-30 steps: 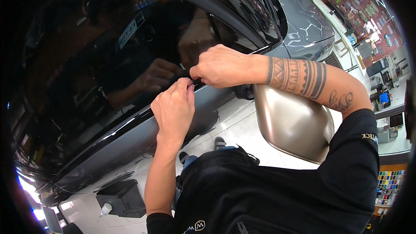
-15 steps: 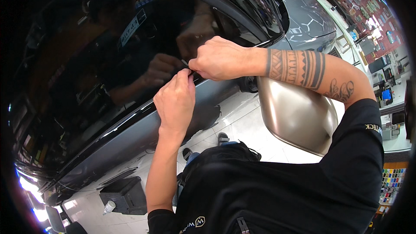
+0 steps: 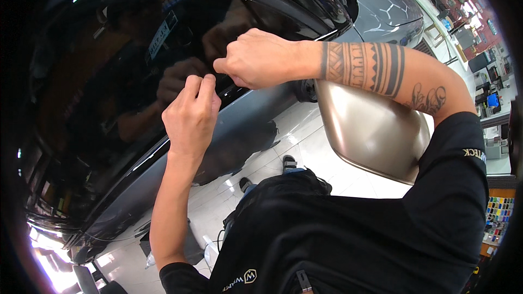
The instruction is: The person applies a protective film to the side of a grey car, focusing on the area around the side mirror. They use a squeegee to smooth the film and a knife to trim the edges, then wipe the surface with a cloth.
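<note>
Both my hands work at the lower edge of a dark car window [image 3: 109, 92], where a black trim strip [image 3: 233, 97] runs above the grey door [image 3: 223, 133]. My left hand [image 3: 189, 117] is closed in a pinch beside the strip. To its right, a small gap away, my right hand [image 3: 259, 61] is curled shut over the same edge. Whatever the fingers grip is too small or hidden to make out. Beneath my tattooed right forearm sits a bronze side mirror [image 3: 373, 136]. The glass reflects my hands.
The grey bonnet [image 3: 381, 13] stretches away at the upper right, with a long white workbench [image 3: 430, 27] past it. On the tiled floor [image 3: 348, 185] below, a dark box [image 3: 190, 246] stands partly behind my left arm. Colour samples [image 3: 498, 218] hang at the far right.
Both hands have shifted left along the window edge, and the gap between them has widened. A small pale piece seen between the fingers earlier no longer shows.
</note>
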Action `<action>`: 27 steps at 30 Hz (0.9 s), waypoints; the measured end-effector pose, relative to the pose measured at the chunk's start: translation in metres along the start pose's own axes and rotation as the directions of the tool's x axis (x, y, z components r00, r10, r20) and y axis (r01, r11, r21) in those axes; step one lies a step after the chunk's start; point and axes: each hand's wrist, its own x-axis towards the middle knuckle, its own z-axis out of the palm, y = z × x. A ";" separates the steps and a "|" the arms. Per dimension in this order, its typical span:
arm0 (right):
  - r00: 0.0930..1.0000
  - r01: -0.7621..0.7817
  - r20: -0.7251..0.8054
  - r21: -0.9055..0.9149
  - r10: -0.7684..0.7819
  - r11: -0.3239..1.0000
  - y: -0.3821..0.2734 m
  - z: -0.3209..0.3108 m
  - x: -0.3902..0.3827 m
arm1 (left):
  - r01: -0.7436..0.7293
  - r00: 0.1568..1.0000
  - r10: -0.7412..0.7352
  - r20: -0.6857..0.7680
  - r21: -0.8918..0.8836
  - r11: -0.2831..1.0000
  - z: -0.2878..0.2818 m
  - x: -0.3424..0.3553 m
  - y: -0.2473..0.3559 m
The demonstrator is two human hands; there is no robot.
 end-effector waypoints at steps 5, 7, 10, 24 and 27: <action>0.998 0.038 -0.047 -0.010 -0.038 0.999 0.000 0.003 0.003 | -0.284 0.948 0.276 0.160 0.032 0.958 -0.015 0.004 -0.016; 0.998 0.039 -0.048 -0.005 -0.039 0.999 -0.001 0.001 0.003 | -0.438 0.870 0.414 0.268 0.034 0.898 -0.025 0.014 -0.025; 0.993 0.031 -0.115 -0.035 -0.034 0.999 0.001 0.002 0.000 | -0.623 0.704 0.576 0.416 -0.029 0.781 -0.032 0.024 -0.035; 0.996 -0.046 -0.088 -0.118 0.035 0.992 -0.012 -0.007 -0.005 | -0.704 0.551 0.492 0.674 0.058 0.708 -0.070 0.036 -0.024; 0.996 -0.052 -0.084 -0.114 0.043 0.992 -0.015 -0.006 -0.005 | -0.727 0.545 0.494 0.677 0.088 0.681 -0.075 0.040 -0.027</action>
